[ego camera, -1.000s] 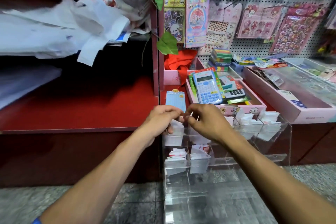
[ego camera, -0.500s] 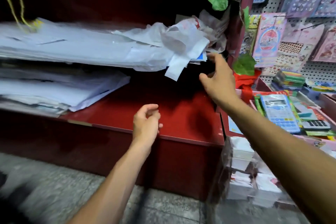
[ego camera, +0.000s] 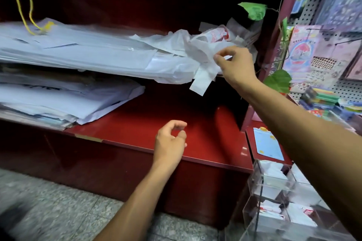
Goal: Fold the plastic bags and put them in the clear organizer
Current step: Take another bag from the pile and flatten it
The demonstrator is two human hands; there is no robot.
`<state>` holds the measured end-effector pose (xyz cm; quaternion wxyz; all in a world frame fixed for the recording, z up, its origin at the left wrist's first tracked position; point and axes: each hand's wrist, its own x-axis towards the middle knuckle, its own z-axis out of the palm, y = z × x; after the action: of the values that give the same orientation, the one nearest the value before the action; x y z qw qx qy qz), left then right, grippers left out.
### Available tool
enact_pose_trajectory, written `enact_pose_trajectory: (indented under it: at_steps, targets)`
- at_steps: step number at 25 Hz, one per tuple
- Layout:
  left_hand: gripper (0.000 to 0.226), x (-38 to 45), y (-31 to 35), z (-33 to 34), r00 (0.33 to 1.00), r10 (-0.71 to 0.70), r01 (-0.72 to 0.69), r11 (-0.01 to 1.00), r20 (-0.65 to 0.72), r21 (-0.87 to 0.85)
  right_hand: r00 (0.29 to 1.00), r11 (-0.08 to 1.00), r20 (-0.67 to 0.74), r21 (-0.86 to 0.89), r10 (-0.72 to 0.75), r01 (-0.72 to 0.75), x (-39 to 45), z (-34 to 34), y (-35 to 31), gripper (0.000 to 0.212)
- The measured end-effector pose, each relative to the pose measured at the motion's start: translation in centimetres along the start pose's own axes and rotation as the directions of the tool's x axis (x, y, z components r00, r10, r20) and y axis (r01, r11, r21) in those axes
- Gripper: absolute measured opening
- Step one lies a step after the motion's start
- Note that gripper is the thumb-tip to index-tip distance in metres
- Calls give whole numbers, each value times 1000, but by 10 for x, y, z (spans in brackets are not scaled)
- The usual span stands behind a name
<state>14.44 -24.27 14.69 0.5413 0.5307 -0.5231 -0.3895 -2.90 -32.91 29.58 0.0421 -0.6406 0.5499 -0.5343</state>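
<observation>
The right hand point(ego camera: 236, 64) pinches a white bag point(ego camera: 201, 53) at the right end of the upper shelf point(ego camera: 231, 77); its strip-like handle hangs down over the shelf's front edge. The left hand point(ego camera: 169, 143) hovers, fingers loosely curled, empty. The organizer point(ego camera: 254, 188) stands lower right.

Thin white crumpled plastic bags point(ego camera: 176, 53) are heaped on the upper red shelf, one strip dangling over its edge. Folded bags are stacked inside the clear acrylic compartmented organizer point(ego camera: 274, 197), lower right.
</observation>
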Motion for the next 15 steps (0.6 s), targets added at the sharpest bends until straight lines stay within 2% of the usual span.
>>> enact_pose_trajectory:
  at_steps: [2,4,6,8,10,12,15]
  targets:
    - [26,-5,5,11,1000,11,-11,1000,23,1,999,1000,-45,19,-11,12,-6,-4,0,8]
    - [27,-10,11,22,998,27,-27,1000,50,-1,999,999,31,39,-7,6,-8,-10,-1,11]
    - [27,-15,15,32,996,49,-49,999,70,-1,981,994,179,65,74,-87,-5,-14,-4,30]
    - [27,-19,18,37,994,74,-74,997,77,3,954,988,256,-33,155,-151,3,-17,-8,48]
    - [27,-20,20,38,994,85,-85,996,73,4,937,981,299,-129,181,-148,9,-18,-9,65]
    - [28,-18,21,37,995,83,-83,997,56,-4,944,991,302,-51,136,-127,2,-20,-5,65]
    - [28,-15,23,37,996,87,-86,995,17,-43,974,978,224,193,35,-80,-26,-25,2,47]
